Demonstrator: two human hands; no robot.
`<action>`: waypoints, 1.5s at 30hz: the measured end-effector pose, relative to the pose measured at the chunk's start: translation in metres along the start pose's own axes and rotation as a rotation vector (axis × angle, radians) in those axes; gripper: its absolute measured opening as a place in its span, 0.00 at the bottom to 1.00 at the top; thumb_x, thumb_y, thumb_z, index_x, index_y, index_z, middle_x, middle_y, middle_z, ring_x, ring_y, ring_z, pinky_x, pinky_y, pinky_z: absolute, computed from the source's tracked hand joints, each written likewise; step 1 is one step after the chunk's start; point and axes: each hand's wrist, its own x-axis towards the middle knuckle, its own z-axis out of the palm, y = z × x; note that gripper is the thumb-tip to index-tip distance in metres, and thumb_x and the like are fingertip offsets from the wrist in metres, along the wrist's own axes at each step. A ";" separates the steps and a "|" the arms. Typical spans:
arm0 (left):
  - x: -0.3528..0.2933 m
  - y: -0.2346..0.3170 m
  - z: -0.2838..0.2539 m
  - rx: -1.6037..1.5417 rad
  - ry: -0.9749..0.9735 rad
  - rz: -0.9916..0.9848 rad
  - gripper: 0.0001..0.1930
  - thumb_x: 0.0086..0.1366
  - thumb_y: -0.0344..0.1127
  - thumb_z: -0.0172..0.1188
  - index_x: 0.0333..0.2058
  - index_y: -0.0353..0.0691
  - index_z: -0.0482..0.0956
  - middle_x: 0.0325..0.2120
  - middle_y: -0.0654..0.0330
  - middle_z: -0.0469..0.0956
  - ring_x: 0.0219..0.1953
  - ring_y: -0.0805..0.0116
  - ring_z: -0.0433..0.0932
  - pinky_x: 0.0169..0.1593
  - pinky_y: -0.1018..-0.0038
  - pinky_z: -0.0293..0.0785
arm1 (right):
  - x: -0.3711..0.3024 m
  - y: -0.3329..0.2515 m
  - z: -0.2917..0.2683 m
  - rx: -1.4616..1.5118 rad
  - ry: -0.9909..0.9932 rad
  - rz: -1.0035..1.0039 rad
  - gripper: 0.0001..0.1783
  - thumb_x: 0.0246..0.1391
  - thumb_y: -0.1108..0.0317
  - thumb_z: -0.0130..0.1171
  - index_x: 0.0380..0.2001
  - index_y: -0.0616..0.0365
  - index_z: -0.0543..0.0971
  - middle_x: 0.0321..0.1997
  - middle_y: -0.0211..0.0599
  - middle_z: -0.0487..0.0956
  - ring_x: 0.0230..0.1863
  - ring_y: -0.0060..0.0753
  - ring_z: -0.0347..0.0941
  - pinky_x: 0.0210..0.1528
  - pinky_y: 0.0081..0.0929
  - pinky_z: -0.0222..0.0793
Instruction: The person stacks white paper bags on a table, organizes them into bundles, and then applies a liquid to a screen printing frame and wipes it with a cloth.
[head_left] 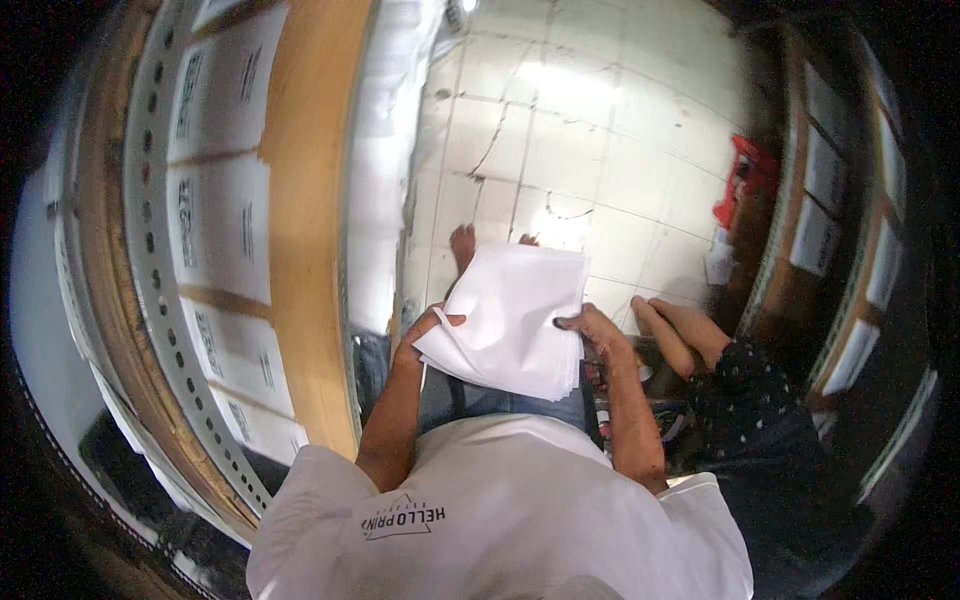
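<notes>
A stack of white paper sheets (515, 315) is held in front of my body, above my lap. My left hand (430, 328) grips its left edge, the thumb lying on top and the fingers beneath. On the opposite edge my right hand (594, 327) pinches the stack the same way, thumb on top. The sheets bend and ripple between the two hands, and their lower right corners are slightly fanned. The fingers under the paper are hidden.
On my left, a shelf rack (315, 200) carries several white-labelled boxes (228, 225). A co-worker in a dark patterned top (755, 400) sits close on my right, forearms forward. A red object (738, 180) lies on the tiled floor (560, 130) near the right-hand shelves (815, 240).
</notes>
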 end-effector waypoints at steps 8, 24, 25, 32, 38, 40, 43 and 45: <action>-0.007 0.098 0.087 0.665 -0.234 0.035 0.25 0.51 0.34 0.69 0.49 0.32 0.78 0.37 0.59 0.81 0.35 0.68 0.79 0.43 0.73 0.74 | -0.085 0.093 0.007 0.382 0.190 -0.197 0.30 0.48 0.69 0.68 0.50 0.74 0.69 0.44 0.47 0.79 0.39 0.38 0.80 0.39 0.34 0.80; -0.200 0.062 0.268 1.145 -1.021 -0.061 0.19 0.56 0.26 0.63 0.48 0.29 0.77 0.36 0.52 0.83 0.32 0.66 0.83 0.40 0.71 0.82 | -0.247 0.250 0.258 1.165 0.961 -0.993 0.28 0.39 0.72 0.72 0.45 0.68 0.74 0.41 0.39 0.80 0.40 0.36 0.78 0.50 0.30 0.73; -0.210 0.046 0.280 1.194 -1.073 -0.088 0.19 0.57 0.27 0.63 0.48 0.29 0.77 0.36 0.52 0.83 0.32 0.66 0.83 0.40 0.71 0.81 | -0.251 0.269 0.270 1.180 1.025 -1.047 0.29 0.38 0.72 0.72 0.46 0.69 0.74 0.41 0.39 0.80 0.41 0.36 0.78 0.49 0.29 0.73; -0.241 -0.096 0.353 1.301 -1.437 -0.223 0.18 0.59 0.28 0.64 0.47 0.29 0.77 0.36 0.54 0.83 0.33 0.69 0.82 0.38 0.74 0.81 | -0.353 0.365 0.312 1.205 1.392 -1.133 0.29 0.36 0.73 0.73 0.46 0.72 0.77 0.41 0.44 0.82 0.40 0.32 0.79 0.48 0.28 0.74; -0.212 -0.237 0.356 1.314 -1.498 -0.360 0.15 0.62 0.29 0.63 0.47 0.31 0.77 0.37 0.55 0.82 0.33 0.71 0.82 0.37 0.75 0.81 | -0.368 0.474 0.310 1.256 1.561 -1.053 0.26 0.38 0.68 0.72 0.41 0.74 0.79 0.33 0.43 0.83 0.29 0.31 0.80 0.38 0.27 0.77; -0.178 -0.278 0.343 1.388 -1.390 -0.442 0.16 0.63 0.29 0.62 0.49 0.33 0.76 0.39 0.56 0.81 0.36 0.70 0.81 0.39 0.73 0.80 | -0.350 0.507 0.300 1.321 1.546 -0.947 0.27 0.39 0.66 0.72 0.41 0.75 0.79 0.34 0.43 0.83 0.32 0.32 0.79 0.39 0.26 0.76; -0.140 -0.312 0.315 1.525 -1.217 -0.456 0.16 0.65 0.28 0.60 0.51 0.35 0.75 0.41 0.57 0.80 0.39 0.67 0.80 0.44 0.69 0.79 | -0.316 0.534 0.289 1.440 1.500 -0.785 0.26 0.41 0.67 0.70 0.41 0.77 0.79 0.36 0.44 0.83 0.34 0.34 0.79 0.41 0.26 0.76; -0.142 -0.314 0.297 1.590 -1.104 -0.490 0.18 0.66 0.27 0.57 0.54 0.36 0.71 0.45 0.56 0.78 0.44 0.63 0.78 0.50 0.65 0.77 | -0.293 0.547 0.292 1.511 1.471 -0.627 0.25 0.42 0.67 0.69 0.41 0.76 0.79 0.37 0.45 0.83 0.35 0.34 0.79 0.42 0.27 0.76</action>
